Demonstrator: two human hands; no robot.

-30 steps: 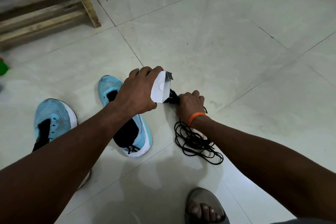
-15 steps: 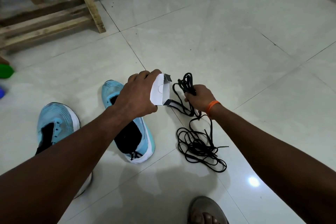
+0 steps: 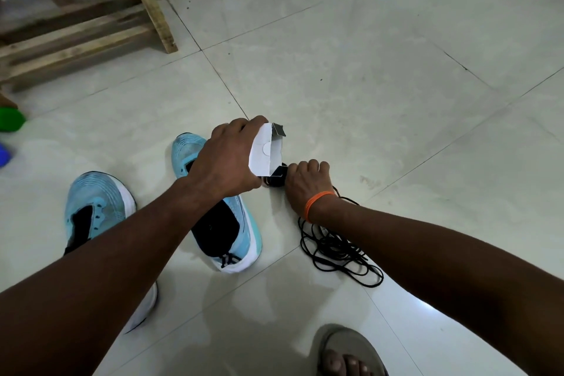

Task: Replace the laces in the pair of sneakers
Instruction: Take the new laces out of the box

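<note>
Item one: my left hand point(image 3: 225, 162), fingers wrapped round a small white cardboard box point(image 3: 265, 151).
Item two: my right hand point(image 3: 306, 183), fingers curled on black cord shoelaces point(image 3: 333, 242) at the box mouth; the rest lie heaped on the pale tiled floor point(image 3: 396, 101).
Item three: one light-blue mesh sneaker point(image 3: 241, 223) beside the heap, its twin sneaker point(image 3: 97, 204) further left.

Glossy tiled floor point(image 3: 381, 76), rough wooden frame point(image 3: 91, 36), matt paper box point(image 3: 264, 152), knit-cloth sneakers point(image 3: 97, 204).
</note>
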